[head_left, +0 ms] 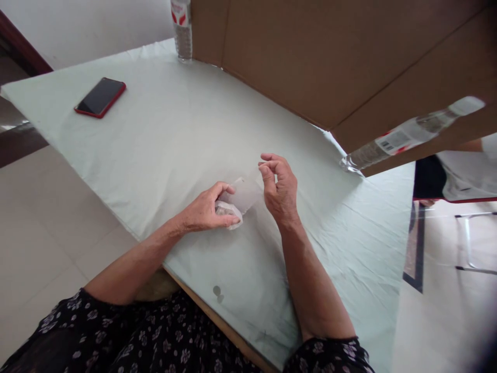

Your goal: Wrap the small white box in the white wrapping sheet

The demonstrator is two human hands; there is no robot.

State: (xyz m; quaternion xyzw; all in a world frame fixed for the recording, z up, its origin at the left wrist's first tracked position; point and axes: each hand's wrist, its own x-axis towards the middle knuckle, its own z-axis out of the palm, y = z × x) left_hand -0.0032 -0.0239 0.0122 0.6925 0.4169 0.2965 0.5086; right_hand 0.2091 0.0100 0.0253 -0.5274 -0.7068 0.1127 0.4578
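Observation:
My left hand [207, 210] curls round a crumpled white, see-through bundle [229, 212], with the thumb across its near side and the fingers over its far side. A thin, cloudy see-through sheet [248, 192] spreads from the bundle toward the right; whether it is plastic or paper, I cannot tell. Just right of that sheet, my right hand [280, 186] is raised, thumb and index fingertips pinched together. What they pinch, if anything, is too fine to make out. Both hands are over a pale green cloth [163, 134] on the table.
A phone in a red case [100, 97] lies at the far left. One water bottle [182, 36] stands by a big cardboard panel [272, 57]; another bottle [399, 140] is at its right end. Small grey round spots [218, 293] show near the table edge. Someone's pale clothing [466, 173] appears at right.

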